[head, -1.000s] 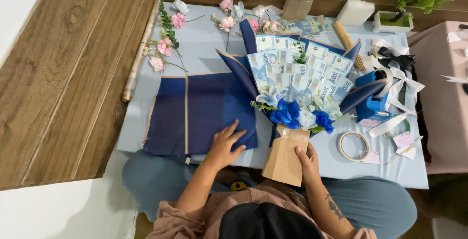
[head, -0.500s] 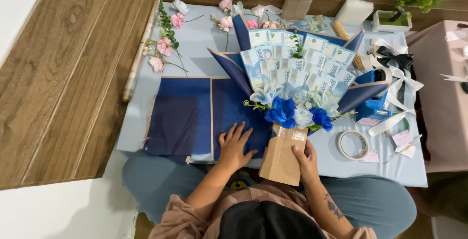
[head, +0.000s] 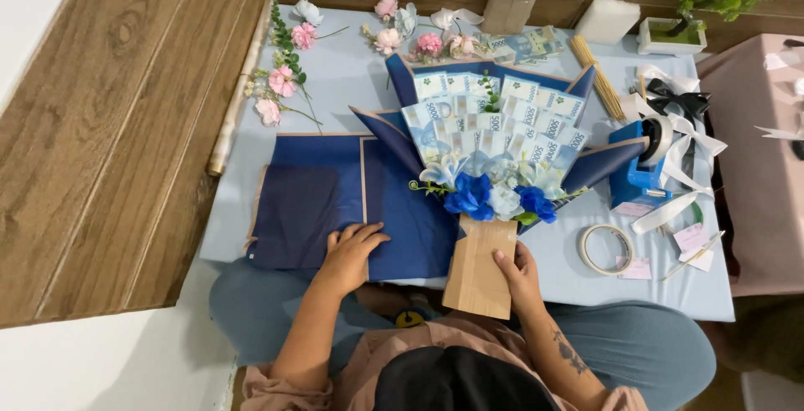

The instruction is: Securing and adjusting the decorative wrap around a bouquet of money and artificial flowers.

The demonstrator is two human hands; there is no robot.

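A pale blue surface (head: 335, 84) lies between wooden walls. The left hand (head: 352, 252) presses flat, fingers spread, on navy wrapping paper (head: 310, 201), left of the banknote bouquet (head: 494, 151). The right hand (head: 519, 273) grips the bouquet's brown paper base (head: 477, 273), its long axis running near to far.

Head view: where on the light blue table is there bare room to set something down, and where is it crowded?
Bare patches of the table: between the pink flowers and the banknote bouquet, above the navy wrapping sheets; and right of the right hand, below the tape ring. Crowded: the right edge around the blue tape dispenser and ribbons.
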